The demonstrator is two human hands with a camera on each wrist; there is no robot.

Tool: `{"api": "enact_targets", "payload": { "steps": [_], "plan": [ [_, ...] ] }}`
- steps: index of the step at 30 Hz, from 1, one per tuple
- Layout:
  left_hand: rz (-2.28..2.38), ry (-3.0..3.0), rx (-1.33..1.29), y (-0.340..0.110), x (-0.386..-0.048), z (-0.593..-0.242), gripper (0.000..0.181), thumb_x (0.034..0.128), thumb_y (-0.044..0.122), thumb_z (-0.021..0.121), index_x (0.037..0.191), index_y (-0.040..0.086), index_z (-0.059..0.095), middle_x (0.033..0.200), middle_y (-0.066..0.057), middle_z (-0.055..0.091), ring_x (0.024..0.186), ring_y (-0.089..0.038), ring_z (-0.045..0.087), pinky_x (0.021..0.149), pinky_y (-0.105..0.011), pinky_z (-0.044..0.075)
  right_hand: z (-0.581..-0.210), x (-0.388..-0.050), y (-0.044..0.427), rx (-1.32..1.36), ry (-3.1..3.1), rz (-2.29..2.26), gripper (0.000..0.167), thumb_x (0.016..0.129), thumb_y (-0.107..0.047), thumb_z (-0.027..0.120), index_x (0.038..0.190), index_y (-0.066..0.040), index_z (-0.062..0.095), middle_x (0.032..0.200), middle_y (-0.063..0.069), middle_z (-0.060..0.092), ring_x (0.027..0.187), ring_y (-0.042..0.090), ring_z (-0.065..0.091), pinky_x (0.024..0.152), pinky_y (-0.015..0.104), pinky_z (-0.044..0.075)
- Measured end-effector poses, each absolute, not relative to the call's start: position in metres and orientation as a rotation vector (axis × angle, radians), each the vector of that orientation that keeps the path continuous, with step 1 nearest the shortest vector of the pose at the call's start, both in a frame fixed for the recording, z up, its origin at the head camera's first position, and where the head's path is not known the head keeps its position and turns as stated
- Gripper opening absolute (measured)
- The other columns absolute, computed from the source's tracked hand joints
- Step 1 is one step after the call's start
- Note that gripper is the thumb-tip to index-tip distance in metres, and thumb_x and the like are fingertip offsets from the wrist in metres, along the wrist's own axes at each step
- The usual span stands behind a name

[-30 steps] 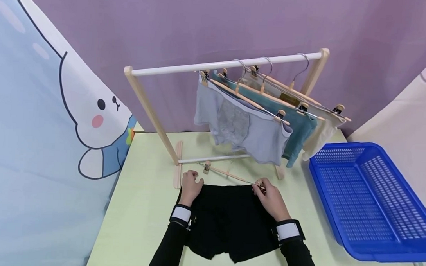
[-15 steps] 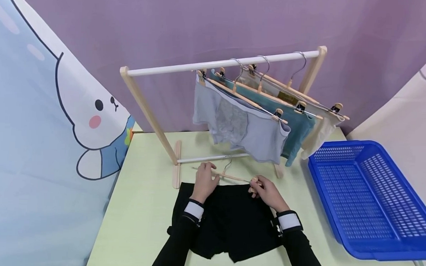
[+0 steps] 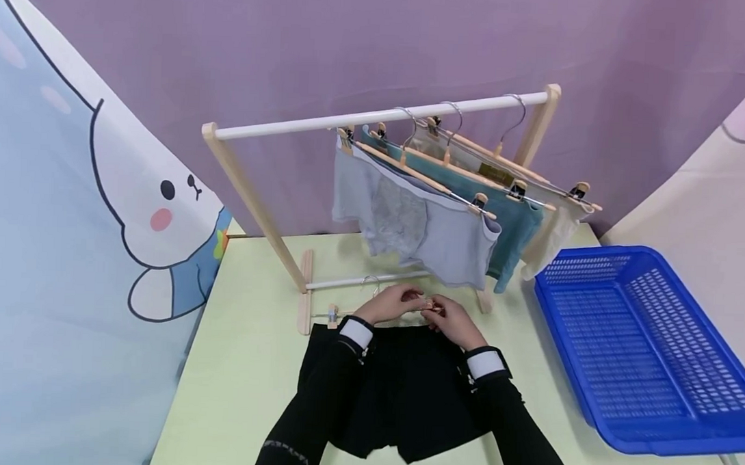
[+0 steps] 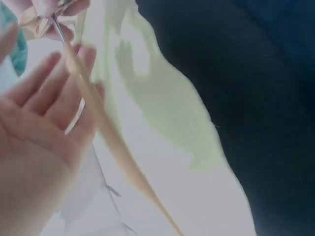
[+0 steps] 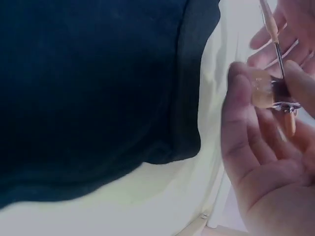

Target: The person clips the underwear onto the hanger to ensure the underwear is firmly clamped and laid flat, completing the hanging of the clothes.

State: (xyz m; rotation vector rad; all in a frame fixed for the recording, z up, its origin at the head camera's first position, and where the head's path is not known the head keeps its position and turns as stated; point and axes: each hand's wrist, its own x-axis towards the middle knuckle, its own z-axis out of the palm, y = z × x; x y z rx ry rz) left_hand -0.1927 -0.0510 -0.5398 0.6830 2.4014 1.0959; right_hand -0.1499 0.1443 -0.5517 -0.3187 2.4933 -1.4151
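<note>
Black shorts lie flat on the table, waistband away from me. Just beyond the waistband is a wooden clip hanger, its hook pointing at the rack. My right hand pinches the clip at the hanger's right end. My left hand has come across to the same clip. Its thumb is close to the clip, and its fairly straight fingers lie behind the hanger bar in the left wrist view. The hanger's left clip stands free. In the head view the hands hide most of the bar.
Behind the hands stands a rack with a white rail. Grey-blue, teal and cream garments hang there from clip hangers. A blue basket sits on the right, with a purple curtain behind the rack.
My left hand has left the shorts' left corner and moved right to meet the right hand. The right hand has moved slightly left and away, keeping the clip; the hanger has shifted left.
</note>
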Motion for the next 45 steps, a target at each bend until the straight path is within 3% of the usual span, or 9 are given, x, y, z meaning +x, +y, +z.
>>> {"api": "enact_targets", "payload": {
  "steps": [5,9,17,24,30,33,37,42,45],
  "plan": [
    [1.154,2.287,0.759,-0.04,-0.205,-0.546,0.026,0.1016,0.033,0.058,0.114,0.012,0.067,0.099,-0.003,0.071,0.087,-0.017,0.067,0.075,-0.026,0.051,-0.556,-0.154,0.143,-0.292,2.613,-1.36,0.029,0.096,-0.016,0.067,0.123,-0.005,0.064,0.108,0.013,0.066,0.092,0.024,0.066,0.081,0.041,0.054],
    [1.214,2.278,0.726,-0.034,-0.209,-0.55,0.025,0.1015,0.031,0.058,0.111,0.01,0.069,0.091,-0.008,0.071,0.078,-0.021,0.068,0.07,-0.028,0.053,-0.56,-0.152,0.147,-0.244,2.675,-1.32,0.035,0.094,-0.018,0.07,0.123,-0.001,0.062,0.11,0.017,0.061,0.094,0.028,0.064,0.084,0.045,0.053],
    [1.205,2.348,0.676,-0.03,-0.213,-0.561,0.026,0.1007,0.032,0.059,0.112,0.012,0.072,0.093,-0.007,0.073,0.083,-0.017,0.068,0.073,-0.027,0.053,-0.568,-0.138,0.159,-0.088,2.781,-1.063,0.036,0.09,-0.022,0.073,0.114,0.004,0.063,0.099,0.016,0.064,0.088,0.028,0.061,0.083,0.047,0.05],
    [1.223,2.422,0.577,-0.029,-0.21,-0.572,0.035,0.0978,0.038,0.063,0.122,0.015,0.072,0.112,0.0,0.073,0.099,-0.012,0.068,0.086,-0.028,0.053,-0.576,-0.137,0.165,-0.094,2.708,-1.17,0.015,0.091,-0.017,0.072,0.098,-0.003,0.071,0.087,0.008,0.067,0.076,0.019,0.059,0.074,0.04,0.049],
    [1.251,2.532,0.526,-0.023,-0.209,-0.576,0.03,0.0969,0.036,0.064,0.115,0.015,0.075,0.112,-0.001,0.074,0.104,-0.018,0.069,0.09,-0.031,0.053,-0.583,-0.139,0.168,-0.085,2.673,-1.352,0.014,0.091,-0.017,0.072,0.097,-0.005,0.075,0.09,0.008,0.072,0.077,0.02,0.063,0.074,0.038,0.049],
    [1.226,2.579,0.51,-0.02,-0.209,-0.578,0.028,0.0969,0.037,0.064,0.11,0.017,0.078,0.106,-0.001,0.076,0.097,-0.017,0.07,0.086,-0.028,0.053,-0.585,-0.137,0.166,-0.033,2.679,-1.378,0.016,0.092,-0.019,0.072,0.1,-0.006,0.075,0.095,0.01,0.072,0.083,0.024,0.065,0.078,0.042,0.05],
    [1.202,2.603,0.501,-0.018,-0.208,-0.58,0.031,0.0978,0.042,0.061,0.101,0.018,0.08,0.084,-0.004,0.076,0.073,-0.018,0.067,0.071,-0.024,0.051,-0.586,-0.135,0.163,0.004,2.708,-1.371,0.018,0.092,-0.021,0.071,0.1,-0.005,0.075,0.098,0.013,0.073,0.088,0.029,0.066,0.081,0.046,0.051],
    [1.219,2.608,0.496,-0.019,-0.208,-0.583,0.032,0.0972,0.044,0.061,0.101,0.019,0.08,0.089,-0.001,0.077,0.072,-0.01,0.066,0.071,-0.021,0.05,-0.587,-0.133,0.163,-0.004,2.697,-1.411,0.02,0.093,-0.021,0.07,0.104,-0.005,0.075,0.104,0.015,0.072,0.093,0.032,0.067,0.085,0.049,0.051],
    [1.236,2.601,0.493,-0.018,-0.208,-0.583,0.03,0.0968,0.042,0.062,0.103,0.019,0.08,0.088,-0.001,0.077,0.063,-0.011,0.062,0.062,-0.021,0.044,-0.587,-0.133,0.164,-0.009,2.681,-1.437,0.022,0.094,-0.022,0.069,0.108,-0.005,0.075,0.109,0.016,0.072,0.097,0.033,0.067,0.087,0.05,0.051]
  ]
}}
